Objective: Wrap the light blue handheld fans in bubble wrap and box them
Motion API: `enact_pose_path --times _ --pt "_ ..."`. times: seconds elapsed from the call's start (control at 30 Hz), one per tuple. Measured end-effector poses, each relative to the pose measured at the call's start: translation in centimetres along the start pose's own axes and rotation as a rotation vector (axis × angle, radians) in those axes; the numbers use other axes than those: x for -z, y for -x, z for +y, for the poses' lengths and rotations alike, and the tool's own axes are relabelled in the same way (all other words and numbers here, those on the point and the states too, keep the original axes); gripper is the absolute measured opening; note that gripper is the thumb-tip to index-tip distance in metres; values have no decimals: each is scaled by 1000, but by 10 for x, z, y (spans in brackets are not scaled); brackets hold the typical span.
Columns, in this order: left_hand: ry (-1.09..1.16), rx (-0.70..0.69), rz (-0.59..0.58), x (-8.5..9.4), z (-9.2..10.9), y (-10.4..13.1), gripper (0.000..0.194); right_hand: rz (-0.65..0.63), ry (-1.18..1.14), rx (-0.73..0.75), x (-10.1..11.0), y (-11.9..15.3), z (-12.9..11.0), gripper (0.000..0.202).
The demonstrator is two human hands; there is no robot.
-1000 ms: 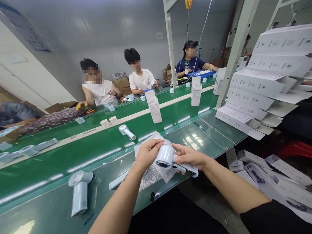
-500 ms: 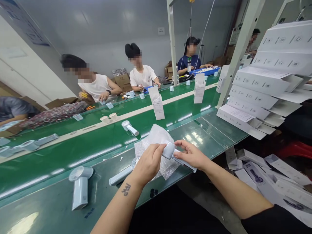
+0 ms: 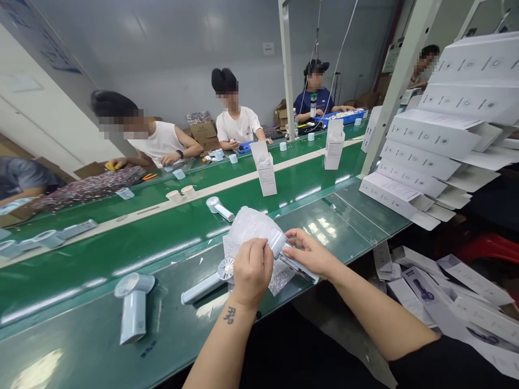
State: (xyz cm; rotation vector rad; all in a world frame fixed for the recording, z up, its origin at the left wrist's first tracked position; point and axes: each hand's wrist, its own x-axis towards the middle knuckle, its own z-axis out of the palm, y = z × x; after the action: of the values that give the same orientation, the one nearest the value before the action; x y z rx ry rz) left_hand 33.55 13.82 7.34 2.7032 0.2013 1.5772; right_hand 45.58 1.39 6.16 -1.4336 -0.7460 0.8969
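A light blue handheld fan (image 3: pixel 277 243) with a round head and a straight handle is held over the bench. My right hand (image 3: pixel 310 254) is closed around it where the handle meets the head. Against the left side of the head, my left hand (image 3: pixel 252 267) has its fingers curled in a pinch; what lies between the fingertips is hidden. Under both hands are bubble wrap bags (image 3: pixel 247 221), partly covered. Just left of my left hand lies a second fan (image 3: pixel 203 287), and farther left a third fan (image 3: pixel 133 316) with clear film around it.
A green conveyor belt (image 3: pixel 158 256) runs beyond the bench, bearing another fan (image 3: pixel 219 208) and open white boxes (image 3: pixel 266 175). Stacked white cartons (image 3: pixel 430 146) stand at the right, with more boxes (image 3: pixel 425 292) below. Several co-workers sit across the belt.
My left hand has turned and curled its fingers more tightly beside the fan head. The held fan has shifted slightly left with my right hand. Across the belt, a co-worker's hand has moved left.
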Motion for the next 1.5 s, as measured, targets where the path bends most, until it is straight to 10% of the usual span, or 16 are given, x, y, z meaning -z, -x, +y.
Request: enact_pose_path --times 0.27,0.53,0.83,0.97,1.1,1.3,1.5 --pt "-47 -55 -92 -13 -8 -11 4 4 169 -11 -1 8 -3 37" --pt "-35 -451 -120 7 -12 5 23 5 -156 -58 -1 12 -8 43" --pt "-127 215 -50 -18 0 21 9 174 -244 -65 -17 6 -12 41" --pt "70 132 -191 -24 20 23 11 263 -226 19 -11 -6 -9 40" --pt "160 237 -226 -23 21 12 10 62 -330 -166 0 -9 -7 60" --pt "154 25 -247 -25 13 -13 16 -70 -518 -335 13 -23 -18 44" --pt "316 312 -271 -31 6 -14 17 71 -89 -238 10 -51 -24 18"
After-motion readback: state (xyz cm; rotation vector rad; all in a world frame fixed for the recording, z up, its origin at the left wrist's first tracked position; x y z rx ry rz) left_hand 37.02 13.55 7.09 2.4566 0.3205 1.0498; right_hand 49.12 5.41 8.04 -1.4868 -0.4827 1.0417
